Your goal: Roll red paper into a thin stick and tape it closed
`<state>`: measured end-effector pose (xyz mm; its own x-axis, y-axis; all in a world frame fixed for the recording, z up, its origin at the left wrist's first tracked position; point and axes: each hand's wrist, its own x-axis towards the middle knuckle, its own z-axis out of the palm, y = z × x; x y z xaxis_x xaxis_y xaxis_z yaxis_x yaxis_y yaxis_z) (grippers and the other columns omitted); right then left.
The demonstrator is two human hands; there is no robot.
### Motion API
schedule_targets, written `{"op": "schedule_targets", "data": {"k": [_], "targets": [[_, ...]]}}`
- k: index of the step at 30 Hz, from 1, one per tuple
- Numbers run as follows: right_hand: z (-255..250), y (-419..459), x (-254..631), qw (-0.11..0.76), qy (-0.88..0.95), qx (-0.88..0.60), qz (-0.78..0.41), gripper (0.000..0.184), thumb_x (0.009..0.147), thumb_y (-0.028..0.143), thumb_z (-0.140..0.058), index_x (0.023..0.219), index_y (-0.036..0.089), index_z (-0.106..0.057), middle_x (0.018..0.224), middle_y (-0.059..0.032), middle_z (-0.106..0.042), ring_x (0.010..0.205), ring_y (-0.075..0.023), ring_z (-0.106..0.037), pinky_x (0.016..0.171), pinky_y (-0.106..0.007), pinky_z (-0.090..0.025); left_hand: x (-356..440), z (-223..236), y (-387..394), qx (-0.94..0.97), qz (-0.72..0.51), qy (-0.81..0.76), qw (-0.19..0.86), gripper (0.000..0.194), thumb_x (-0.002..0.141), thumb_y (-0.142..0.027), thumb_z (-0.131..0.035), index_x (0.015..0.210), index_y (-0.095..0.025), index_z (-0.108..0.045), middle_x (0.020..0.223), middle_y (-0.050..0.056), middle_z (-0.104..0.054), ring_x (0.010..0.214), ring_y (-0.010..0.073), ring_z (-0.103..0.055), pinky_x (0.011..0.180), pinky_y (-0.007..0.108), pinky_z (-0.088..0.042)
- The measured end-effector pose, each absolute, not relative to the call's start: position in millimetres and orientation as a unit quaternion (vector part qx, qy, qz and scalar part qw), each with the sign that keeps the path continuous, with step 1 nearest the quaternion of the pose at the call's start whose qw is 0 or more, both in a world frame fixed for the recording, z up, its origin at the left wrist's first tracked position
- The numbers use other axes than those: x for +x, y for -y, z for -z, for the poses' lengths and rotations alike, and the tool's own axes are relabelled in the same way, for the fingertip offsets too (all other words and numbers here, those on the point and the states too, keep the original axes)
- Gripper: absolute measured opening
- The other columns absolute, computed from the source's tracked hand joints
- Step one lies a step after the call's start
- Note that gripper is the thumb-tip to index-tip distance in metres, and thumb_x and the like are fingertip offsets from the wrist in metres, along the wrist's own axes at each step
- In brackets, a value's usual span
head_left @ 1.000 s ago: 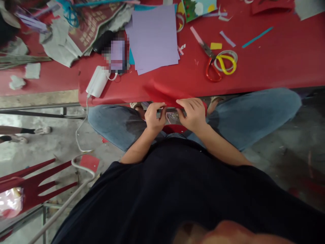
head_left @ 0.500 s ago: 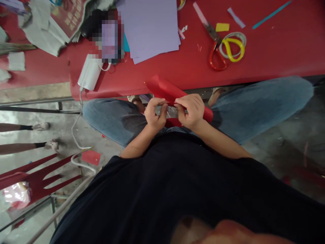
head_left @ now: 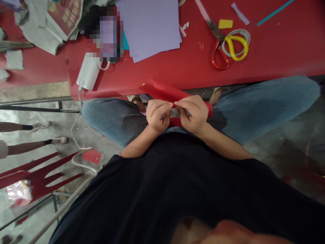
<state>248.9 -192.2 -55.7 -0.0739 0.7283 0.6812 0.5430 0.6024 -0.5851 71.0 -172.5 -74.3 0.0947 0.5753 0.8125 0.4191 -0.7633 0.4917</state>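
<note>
The left hand (head_left: pixel 157 116) has drawn in towards the right hand (head_left: pixel 195 113), so their narrow, pinching fingers nearly meet on the red sheet (head_left: pixel 169 91) by the worktop's (head_left: pixel 274 51) edge, concentrating both grips on one small spot.

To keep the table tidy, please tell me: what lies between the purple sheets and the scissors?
Small pink and white scraps lie there beside the purple sheets, with tiny pale bits nearer the scissors; the head view shows it.

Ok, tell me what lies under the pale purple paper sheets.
A flat teal piece pokes out past their left edge, on the red tabletop. The rest beneath the purple sheets is covered and cannot be seen.
</note>
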Motion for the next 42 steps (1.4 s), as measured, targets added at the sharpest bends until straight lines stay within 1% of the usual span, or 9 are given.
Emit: {"op": "schedule_targets", "data": {"k": [3,7,13,19,26,31,35,38,42], "targets": [[57,194,244,0.534,0.719,-0.432,-0.101,0.025,0.103,0.02,-0.065,0.126,0.027,-0.072,0.102,-0.0017,-0.081,0.091,-0.0205,-0.076,0.083,-0.039,-0.06,71,71,174,0.745,-0.581,-0.325,0.036,0.023,0.101,-0.015,-0.068,0.121,-0.028,-0.067,0.102,0.0,-0.077,0.088,0.0155,-0.072,0.079,0.032,-0.057],[61,195,239,0.549,0.72,-0.418,-0.074,0.039,0.103,0.022,-0.066,0.141,0.026,-0.062,0.101,-0.002,-0.081,0.088,-0.0217,-0.077,0.084,-0.04,-0.061,69,72,174,0.741,-0.58,-0.334,0.049,0.024,0.101,-0.015,-0.067,0.121,-0.028,-0.064,0.105,0.0,-0.078,0.09,0.0159,-0.074,0.08,0.032,-0.059],[63,193,243,0.524,0.755,-0.393,-0.016,0.047,0.102,0.015,-0.06,0.147,0.028,-0.057,0.101,-0.0013,-0.082,0.087,-0.0206,-0.077,0.083,-0.04,-0.058,67,77,175,0.751,-0.561,-0.347,0.039,0.034,0.101,-0.014,-0.063,0.131,-0.028,-0.069,0.1,0.001,-0.076,0.086,0.0168,-0.068,0.078,0.034,-0.057],[65,192,247,0.505,0.769,-0.391,0.017,0.049,0.1,0.013,-0.066,0.146,0.026,-0.058,0.099,-0.0019,-0.08,0.087,-0.0195,-0.076,0.085,-0.038,-0.057,68,77,176,0.756,-0.538,-0.368,0.066,0.02,0.104,-0.021,-0.064,0.122,-0.026,-0.07,0.102,0.001,-0.077,0.088,0.0177,-0.068,0.084,0.037,-0.054],[70,190,250,0.476,0.776,-0.412,0.029,0.036,0.1,0.013,-0.066,0.134,0.027,-0.066,0.103,-0.0015,-0.082,0.093,-0.0196,-0.077,0.089,-0.039,-0.055,71,78,181,0.712,-0.538,-0.413,0.18,0.008,0.108,-0.031,-0.066,0.112,-0.025,-0.069,0.1,0.002,-0.075,0.094,0.0175,-0.069,0.089,0.038,-0.055],[75,188,254,0.454,0.777,-0.434,0.045,0.032,0.099,0.013,-0.066,0.126,0.028,-0.071,0.105,0.0008,-0.084,0.097,-0.0206,-0.076,0.091,-0.041,-0.056,71,82,178,0.706,-0.543,-0.408,0.203,0.006,0.105,-0.024,-0.07,0.111,-0.026,-0.071,0.103,0.001,-0.077,0.099,0.0171,-0.072,0.092,0.038,-0.057],[81,189,256,0.435,0.779,-0.45,0.041,0.034,0.101,0.011,-0.062,0.128,0.028,-0.073,0.111,-0.0008,-0.085,0.094,-0.018,-0.078,0.084,-0.035,-0.06,73,85,175,0.709,-0.556,-0.388,0.193,0.009,0.104,-0.018,-0.07,0.108,-0.025,-0.072,0.104,0.001,-0.078,0.1,0.0169,-0.072,0.093,0.038,-0.058],[86,188,255,0.453,0.778,-0.435,0.028,0.036,0.102,0.01,-0.061,0.133,0.026,-0.071,0.114,-0.0034,-0.084,0.098,-0.0172,-0.081,0.087,-0.029,-0.064,74,86,174,0.705,-0.567,-0.381,0.192,0.009,0.103,-0.017,-0.071,0.108,-0.024,-0.073,0.104,0.002,-0.078,0.1,0.0168,-0.072,0.092,0.037,-0.06],[90,186,252,0.475,0.769,-0.427,0.015,0.036,0.102,0.011,-0.061,0.134,0.025,-0.07,0.113,-0.0054,-0.083,0.101,-0.0194,-0.082,0.09,-0.032,-0.067,75,86,175,0.703,-0.562,-0.392,0.192,0.004,0.104,-0.02,-0.07,0.106,-0.023,-0.072,0.106,0.003,-0.078,0.102,0.0171,-0.074,0.093,0.038,-0.062]]}}
